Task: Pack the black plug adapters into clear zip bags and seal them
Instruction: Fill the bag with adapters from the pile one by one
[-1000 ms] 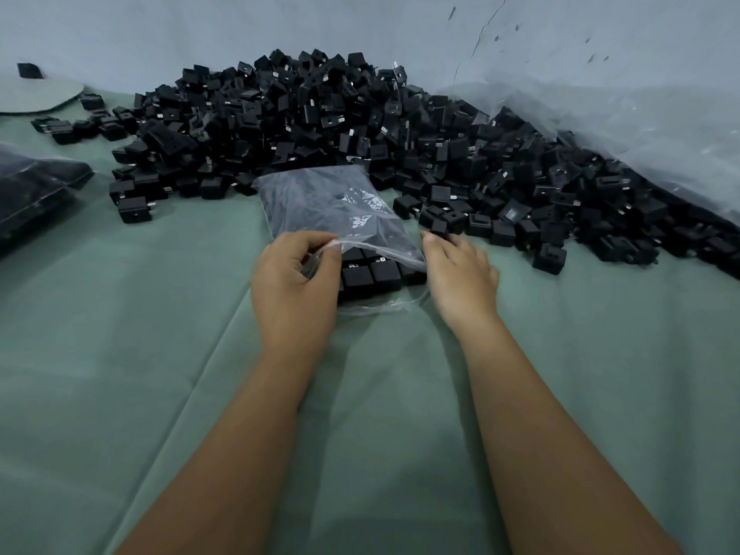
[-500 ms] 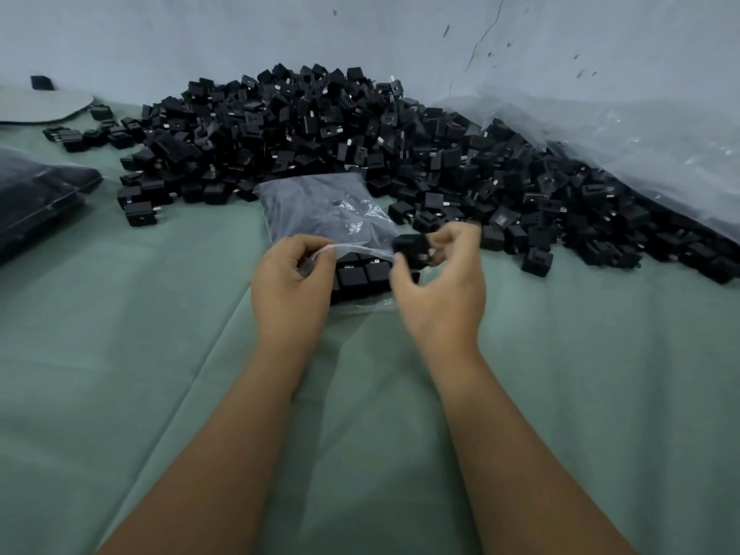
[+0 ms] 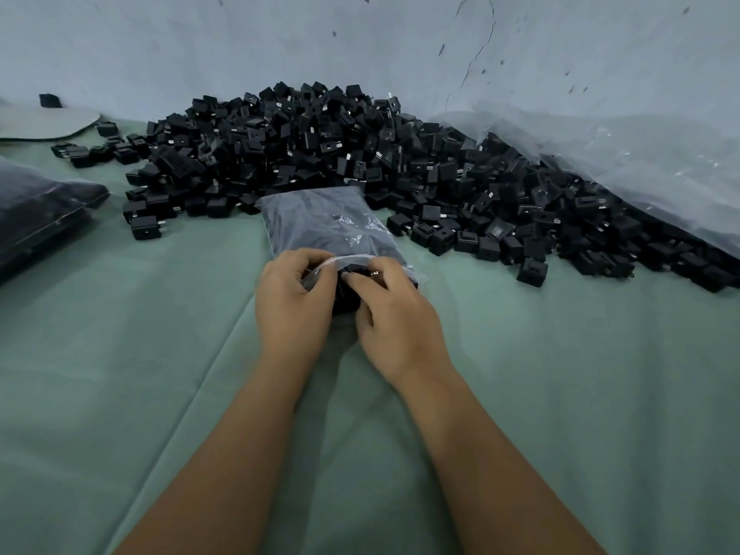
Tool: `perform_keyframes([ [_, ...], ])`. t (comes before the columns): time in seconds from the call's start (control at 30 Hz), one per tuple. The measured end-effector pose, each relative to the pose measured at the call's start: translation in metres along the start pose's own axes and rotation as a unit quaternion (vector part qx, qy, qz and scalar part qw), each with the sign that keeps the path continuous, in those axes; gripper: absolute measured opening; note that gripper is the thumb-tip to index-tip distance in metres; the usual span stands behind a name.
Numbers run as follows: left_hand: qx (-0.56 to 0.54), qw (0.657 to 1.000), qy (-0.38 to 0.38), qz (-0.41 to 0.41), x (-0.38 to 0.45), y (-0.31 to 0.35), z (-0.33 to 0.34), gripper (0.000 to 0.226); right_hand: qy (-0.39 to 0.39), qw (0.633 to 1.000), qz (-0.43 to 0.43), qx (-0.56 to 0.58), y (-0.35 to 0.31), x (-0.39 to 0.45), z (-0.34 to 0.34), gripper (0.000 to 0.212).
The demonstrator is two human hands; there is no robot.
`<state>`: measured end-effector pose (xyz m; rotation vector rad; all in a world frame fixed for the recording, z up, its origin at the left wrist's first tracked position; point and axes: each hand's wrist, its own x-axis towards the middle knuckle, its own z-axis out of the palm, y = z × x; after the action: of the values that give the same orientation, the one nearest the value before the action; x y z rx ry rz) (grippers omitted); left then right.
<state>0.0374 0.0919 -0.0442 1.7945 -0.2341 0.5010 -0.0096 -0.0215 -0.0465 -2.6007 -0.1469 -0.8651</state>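
Clear zip bag (image 3: 326,222) lies on green cloth (image 3: 120,354), mouth end hidden behind both hands. Adapter pile (image 3: 360,154) just behind it; filled bags (image 3: 36,210) cut off far left. Left hand (image 3: 294,302) pinches bag rim. Right hand (image 3: 394,314) fingers curled on an adapter (image 3: 362,270) at mouth, mostly hidden.

Small packing workshop: heaped black plug adapters (image 3: 360,154), filled zip bags (image 3: 40,210), cracked wall (image 3: 480,46).
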Motion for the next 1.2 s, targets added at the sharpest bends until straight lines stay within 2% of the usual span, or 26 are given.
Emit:
perform_keyframes([
  [0.13,0.004,1.0,0.002,0.002,0.0,-0.001,0.0,0.01,0.03,0.999,0.034,-0.021,-0.001,-0.001,-0.005,0.025],
  [0.2,0.005,1.0,0.003,-0.003,0.0,-0.001,0.0,0.011,0.018,0.998,0.05,-0.042,-0.001,0.0,-0.005,0.015],
  [0.3,0.0,1.0,0.006,-0.008,0.0,0.001,0.0,0.01,-0.021,0.996,0.062,-0.063,0.0,0.001,-0.003,0.019],
  [0.57,0.009,0.999,0.015,0.03,-0.002,0.005,0.0,0.019,-0.05,0.991,0.075,-0.094,-0.005,0.001,0.0,0.03],
  [0.77,0.012,0.999,0.019,0.034,-0.003,0.006,-0.002,0.016,-0.088,0.992,0.072,-0.046,-0.004,0.003,0.002,0.04],
  [0.9,0.059,0.993,0.028,0.098,-0.004,0.01,-0.003,0.013,-0.123,0.99,0.061,-0.026,-0.007,0.004,0.005,0.047],
  [1.0,0.092,0.986,0.042,0.132,-0.006,0.012,-0.004,0.012,-0.118,0.991,0.068,0.006,-0.01,0.006,0.008,0.045],
  [1.13,0.096,0.984,0.046,0.145,-0.006,0.015,-0.003,0.011,-0.148,0.988,0.047,-0.01,-0.015,0.018,0.013,0.038],
  [1.2,0.094,0.985,0.045,0.14,-0.005,0.015,-0.003,0.011,-0.16,0.985,0.034,-0.057,-0.017,0.029,0.016,0.023],
])
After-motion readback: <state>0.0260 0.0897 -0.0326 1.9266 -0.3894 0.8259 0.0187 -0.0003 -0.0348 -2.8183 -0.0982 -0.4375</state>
